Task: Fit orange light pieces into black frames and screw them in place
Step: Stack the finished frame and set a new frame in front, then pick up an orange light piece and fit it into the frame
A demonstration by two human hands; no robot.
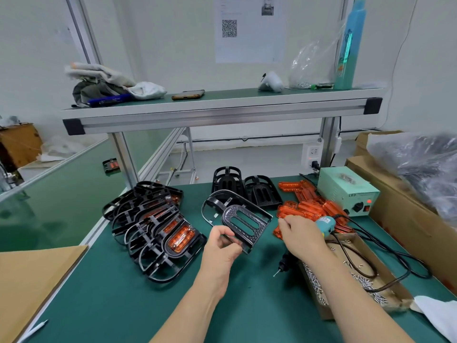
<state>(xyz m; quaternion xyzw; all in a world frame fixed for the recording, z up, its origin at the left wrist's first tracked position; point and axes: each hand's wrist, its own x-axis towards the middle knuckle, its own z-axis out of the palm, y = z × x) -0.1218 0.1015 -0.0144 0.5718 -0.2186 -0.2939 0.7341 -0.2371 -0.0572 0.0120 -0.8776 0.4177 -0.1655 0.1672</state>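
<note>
Black frame (pixel 243 220) at centre: my left hand (pixel 222 243) is pinching its edge, my right hand (pixel 300 235) is gripping the screwdriver (pixel 326 225).

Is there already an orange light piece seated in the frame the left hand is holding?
No, the black frame held in the left hand has an open, empty slot with no orange in it.

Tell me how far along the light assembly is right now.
Looks done: a stack of fitted frames with orange pieces inside lies at left. In hand: the left hand holds an empty black frame while the right hand, apparently gripping the electric screwdriver, reaches the pile of orange pieces. Left: fitting and screwing this frame, plus two empty frames behind it; screws wait in the cardboard box.
</note>
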